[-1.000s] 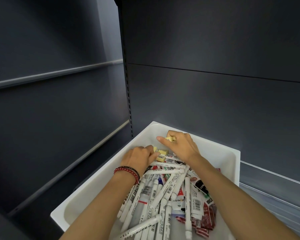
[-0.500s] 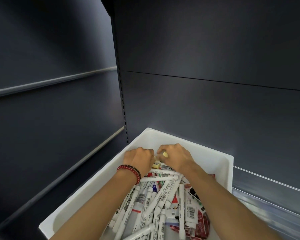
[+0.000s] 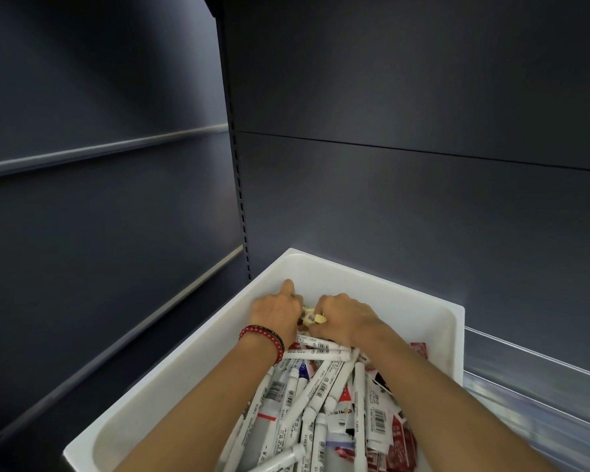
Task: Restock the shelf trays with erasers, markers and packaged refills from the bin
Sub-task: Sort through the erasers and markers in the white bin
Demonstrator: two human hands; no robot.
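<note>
Many markers point(image 3: 325, 386) — lengthwise in bin point(image 3: 372, 284), erasers point(image 3: 312, 316) pinched

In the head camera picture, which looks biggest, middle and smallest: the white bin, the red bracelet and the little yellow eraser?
1. white bin
2. red bracelet
3. yellow eraser. It is partly covered, so its full size is unsure.

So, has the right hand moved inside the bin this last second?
Yes. The right hand has drawn back from the far wall of the bin, closing in on the left hand.
</note>
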